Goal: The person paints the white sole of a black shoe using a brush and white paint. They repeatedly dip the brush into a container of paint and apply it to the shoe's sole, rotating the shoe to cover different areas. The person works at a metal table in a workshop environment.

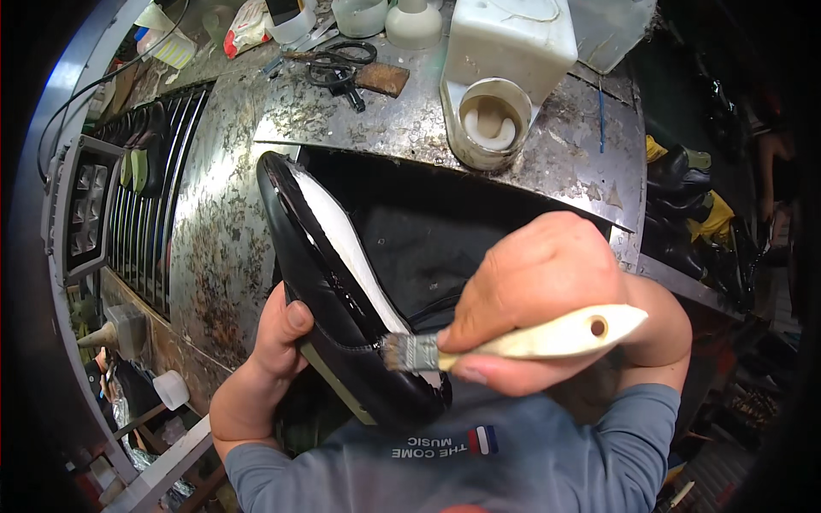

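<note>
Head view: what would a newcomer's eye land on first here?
Centre frame, the right hand holds a pale-handled brush, its bristles against the edge of a glossy black shoe with a white underside, which the left hand grips from the left. Behind them, on the stained metal bench, stand a round open pot of white paste and black scissors.

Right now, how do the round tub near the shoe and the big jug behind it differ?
The round tub is low, cylindrical and open on top, showing pale paste inside; the jug is taller, boxy and whitish, and its contents cannot be seen. The tub stands nearer the black shoe; the jug sits behind it, touching or nearly so. Both rest upright on the stained metal bench.
</note>
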Demonstrator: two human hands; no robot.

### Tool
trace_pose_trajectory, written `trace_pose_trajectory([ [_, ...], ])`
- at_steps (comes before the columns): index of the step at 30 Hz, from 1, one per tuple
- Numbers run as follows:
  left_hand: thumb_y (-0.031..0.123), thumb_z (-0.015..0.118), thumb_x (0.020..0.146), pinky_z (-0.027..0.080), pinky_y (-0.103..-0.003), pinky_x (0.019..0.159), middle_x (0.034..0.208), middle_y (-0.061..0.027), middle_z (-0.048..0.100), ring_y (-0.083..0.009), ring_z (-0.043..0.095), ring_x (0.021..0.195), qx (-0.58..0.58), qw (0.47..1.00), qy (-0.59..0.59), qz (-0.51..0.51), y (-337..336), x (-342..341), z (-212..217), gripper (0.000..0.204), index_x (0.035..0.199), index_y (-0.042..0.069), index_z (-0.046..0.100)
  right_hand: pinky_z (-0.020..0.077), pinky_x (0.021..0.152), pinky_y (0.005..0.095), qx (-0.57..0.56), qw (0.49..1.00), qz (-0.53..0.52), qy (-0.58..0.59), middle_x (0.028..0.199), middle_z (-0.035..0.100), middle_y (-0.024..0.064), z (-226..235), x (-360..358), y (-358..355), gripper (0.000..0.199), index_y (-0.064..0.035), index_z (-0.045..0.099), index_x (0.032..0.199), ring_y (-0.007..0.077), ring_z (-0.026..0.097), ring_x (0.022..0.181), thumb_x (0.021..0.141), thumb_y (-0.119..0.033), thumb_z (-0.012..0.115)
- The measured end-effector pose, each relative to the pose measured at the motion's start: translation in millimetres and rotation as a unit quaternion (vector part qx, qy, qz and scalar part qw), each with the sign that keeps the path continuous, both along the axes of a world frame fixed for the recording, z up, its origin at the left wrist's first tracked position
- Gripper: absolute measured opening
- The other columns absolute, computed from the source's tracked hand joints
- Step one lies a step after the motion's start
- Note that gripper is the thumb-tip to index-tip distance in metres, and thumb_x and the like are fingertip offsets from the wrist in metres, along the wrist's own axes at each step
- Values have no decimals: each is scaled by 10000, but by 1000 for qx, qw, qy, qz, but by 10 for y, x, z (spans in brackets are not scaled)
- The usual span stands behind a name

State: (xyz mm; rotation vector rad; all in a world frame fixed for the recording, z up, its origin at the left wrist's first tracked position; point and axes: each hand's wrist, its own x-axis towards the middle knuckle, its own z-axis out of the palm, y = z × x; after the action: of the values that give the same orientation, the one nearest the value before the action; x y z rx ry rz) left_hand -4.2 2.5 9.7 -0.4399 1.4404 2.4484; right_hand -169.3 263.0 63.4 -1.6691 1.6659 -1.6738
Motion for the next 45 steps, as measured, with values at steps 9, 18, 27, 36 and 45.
trace_pose_trajectory([
  [9, 504, 552, 1033, 501, -526, 1097, 1467, -208, 551, -351, 594, 1305, 238, 970, 36, 44, -119, 171, -518, 734, 1543, 8, 371, 549, 500, 270, 13, 998, 54, -16, 742, 717, 71, 128, 47, 150, 105, -17, 782, 859, 180, 705, 601, 778, -67, 827],
  [18, 736, 425, 977, 534, -566, 1039, 1525, -273, 455, -393, 604, 1279, 483, 873, -38, 53, 327, 68, -649, 894, 1594, 96, 334, 568, 525, 267, -38, 997, 55, -29, 739, 716, 85, 198, -5, 40, 131, 1, 792, 859, 185, 709, 610, 735, -19, 829],
  [27, 685, 447, 990, 578, -506, 848, 1355, -281, 506, -386, 648, 1067, 495, 866, -69, 20, 626, -36, -971, 854, 1556, 55, 336, 571, 512, 294, -64, 993, 96, -38, 730, 712, 132, 214, -110, -168, 99, 33, 777, 825, 216, 699, 593, 736, -1, 805],
  [36, 629, 465, 1005, 563, -456, 741, 1191, -252, 547, -347, 645, 922, 586, 805, -47, -83, 904, -163, -959, 792, 1500, 17, 374, 566, 535, 334, -101, 978, 170, -62, 759, 708, 147, 55, -199, -456, 79, 45, 743, 830, 271, 704, 648, 752, 42, 753],
  [45, 574, 483, 1021, 548, -405, 635, 1028, -222, 587, -307, 642, 777, 678, 712, -28, -180, 1089, -110, -1063, 734, 1444, -21, 412, 539, 546, 314, 70, 950, 228, -200, 641, 685, 98, -95, -217, -580, 146, -1, 742, 803, 177, 647, 551, 733, -123, 701],
])
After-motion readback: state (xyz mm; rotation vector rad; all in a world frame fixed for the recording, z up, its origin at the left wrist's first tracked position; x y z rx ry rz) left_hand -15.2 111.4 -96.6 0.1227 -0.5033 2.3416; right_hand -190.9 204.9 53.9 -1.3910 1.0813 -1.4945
